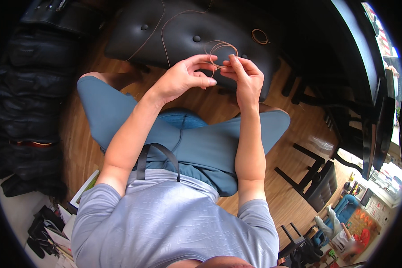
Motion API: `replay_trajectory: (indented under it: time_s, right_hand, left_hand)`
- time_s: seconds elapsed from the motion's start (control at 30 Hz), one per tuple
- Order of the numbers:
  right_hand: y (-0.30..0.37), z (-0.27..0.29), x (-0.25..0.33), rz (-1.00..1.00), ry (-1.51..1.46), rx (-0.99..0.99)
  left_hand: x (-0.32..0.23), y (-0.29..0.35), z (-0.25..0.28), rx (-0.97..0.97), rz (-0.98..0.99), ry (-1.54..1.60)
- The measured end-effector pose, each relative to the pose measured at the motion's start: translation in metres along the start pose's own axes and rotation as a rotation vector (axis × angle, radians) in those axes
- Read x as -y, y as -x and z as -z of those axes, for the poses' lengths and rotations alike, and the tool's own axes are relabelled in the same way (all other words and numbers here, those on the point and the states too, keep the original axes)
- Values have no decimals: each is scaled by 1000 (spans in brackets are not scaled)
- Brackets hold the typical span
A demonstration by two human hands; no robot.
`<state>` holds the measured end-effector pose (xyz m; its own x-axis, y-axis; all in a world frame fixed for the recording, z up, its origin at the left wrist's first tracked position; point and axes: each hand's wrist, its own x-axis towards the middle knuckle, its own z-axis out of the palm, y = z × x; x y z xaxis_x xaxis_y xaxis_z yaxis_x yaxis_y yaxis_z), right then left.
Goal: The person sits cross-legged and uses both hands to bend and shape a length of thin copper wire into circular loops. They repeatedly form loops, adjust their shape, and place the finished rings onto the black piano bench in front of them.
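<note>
A loose coil of thin brown cord (226, 43) is held up over the near edge of the black tufted ottoman. My right hand (245, 81) is closed, its thumb and fingers pinching the coil's right side. My left hand (183, 79) reaches in from the other side with its thumb apart from its fingers. Its fingertips are at the coil's left edge, where a strand passes down close to the thumb. Whether they touch the strand is hard to tell. A second small coil of cord (260, 36) lies on the ottoman (178, 33), right of the hands.
Loose cord strands (162, 35) trail across the ottoman's left part. A black leather sofa (31, 98) stands at the left. Dark furniture (344, 67) rises at the right, and a black stool (319, 185) lies on the wooden floor (281, 178). Another person (344, 239) is far off at lower right.
</note>
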<state>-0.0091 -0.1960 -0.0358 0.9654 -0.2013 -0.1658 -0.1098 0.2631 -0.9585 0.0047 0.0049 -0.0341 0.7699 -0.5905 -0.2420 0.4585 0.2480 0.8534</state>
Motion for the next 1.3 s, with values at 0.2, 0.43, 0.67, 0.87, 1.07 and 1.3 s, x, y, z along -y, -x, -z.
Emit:
replay_trajectory:
  time_s: [0.2, 0.43, 0.67, 0.87, 1.07, 1.3]
  right_hand:
    - [-5, 14, 4, -36, -113, -14]
    - [1, 6, 5, -164, -107, 151]
    - [2, -1, 7, -121, -363, 221]
    - [1, -2, 0, -96, -337, 210]
    - [2, -5, 0, -63, -200, 174]
    - [-1, -2, -2, -116, -115, 173]
  left_hand:
    - [3, -3, -1, 2, 70, -373]
    - [1, -8, 4, -190, -131, -127]
    - [-2, -6, 7, -228, -101, 211]
    - [0, -6, 8, -224, -120, 303]
    - [2, -7, 7, -248, -133, 243]
    - [1, -6, 7, -259, -132, 167]
